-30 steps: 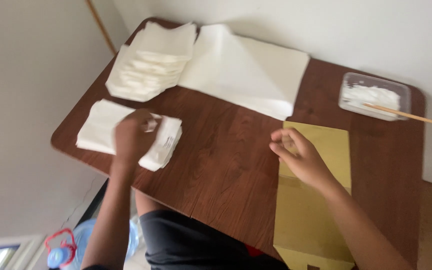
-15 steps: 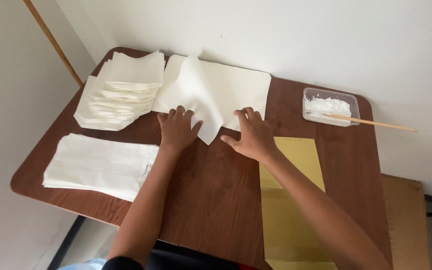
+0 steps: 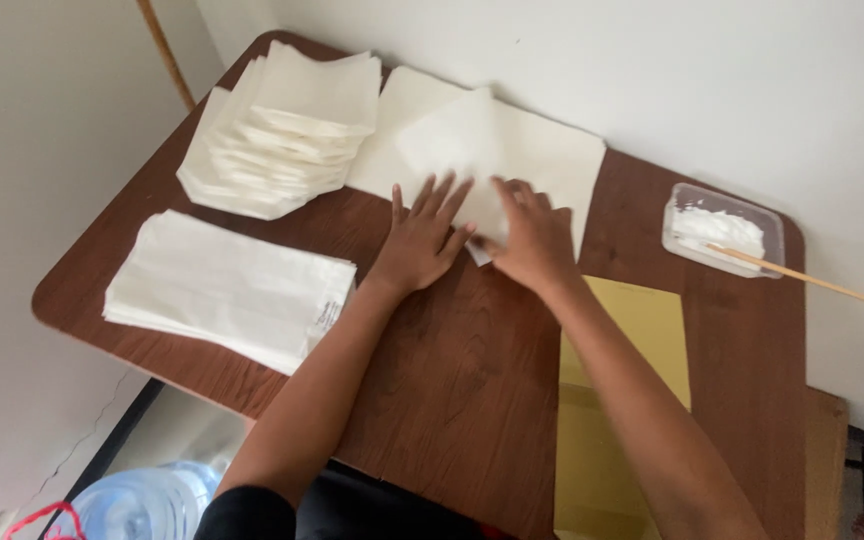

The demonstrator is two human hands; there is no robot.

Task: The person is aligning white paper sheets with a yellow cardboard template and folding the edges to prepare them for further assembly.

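- Hands: left hand (image 3: 422,235) lies flat, fingers spread, palm down on the near edge of the white paper sheet (image 3: 497,150); right hand (image 3: 532,235) rests beside it at 3 o'clock, fingers together and pressed onto the sheet's lower corner. Neither hand grips anything.
- Sheet: thin, matte, off-white paper, roughly square, with one soft fold lifting slightly at its middle; it sits at 12 o'clock on the table (image 3: 452,390), close to the wall.
- Table: dark brown wood-grain top with rounded corners.
- Fanned stack (image 3: 287,125): many folded white paper pieces, overlapping in steps, at 10 o'clock from the hands, just beside the sheet.
- Flat stack (image 3: 222,285): neat pile of rectangular white paper bags, at 8 o'clock, apart from the left forearm.
- Yellow card (image 3: 622,400): smooth, rectangular, at 5 o'clock, partly hidden by the right forearm.
- Clear plastic tray (image 3: 722,230): shallow, rounded rectangle holding white paste, at 3 o'clock; a thin wooden stick (image 3: 817,280) rests in it, pointing outward past the table edge.
- Plastic bottle (image 3: 137,505): translucent, on the floor at 7 o'clock.
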